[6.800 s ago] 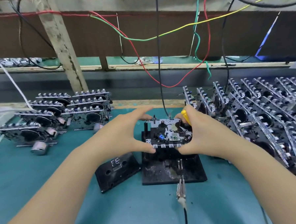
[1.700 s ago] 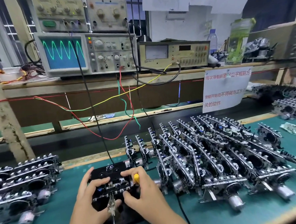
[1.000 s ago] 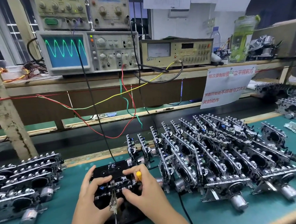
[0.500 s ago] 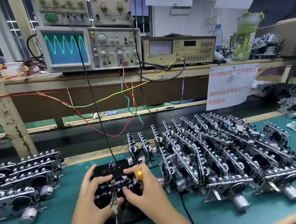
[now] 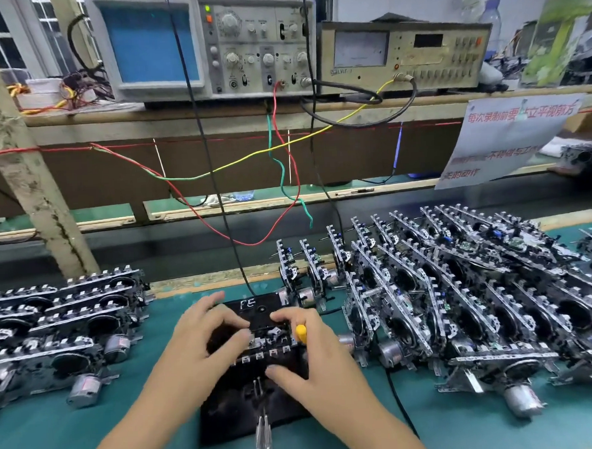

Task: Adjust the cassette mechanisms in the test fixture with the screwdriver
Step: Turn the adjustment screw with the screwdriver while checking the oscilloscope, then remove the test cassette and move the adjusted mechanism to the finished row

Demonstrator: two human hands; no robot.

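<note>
Gripping a cassette mechanism (image 5: 259, 343) seated on the black test fixture (image 5: 229, 409), left hand (image 5: 204, 335) at 9 o'clock, right hand (image 5: 305, 357) at 3 o'clock clasping a yellow screwdriver (image 5: 300, 333); teal bench mat (image 5: 42, 440), oscilloscope (image 5: 203, 43) at 12 o'clock.

Pretty clearly an electronics assembly/test workshop, not anyone's home bench. The giveaway is the oscilloscope (image 5: 189, 46) with its blue screen up on a wooden shelf (image 5: 213, 120), with a beige meter unit (image 5: 402, 55) just to its right. Coloured wires (image 5: 278, 177) hang down from below the oscilloscope toward a green-matted table (image 5: 42, 440). Below and right of the oscilloscope sit dense rows of cassette mechanisms (image 5: 462, 284), with another stack (image 5: 56, 322) below and left. A printed notice (image 5: 509, 137) hangs off the shelf at the right.
</note>
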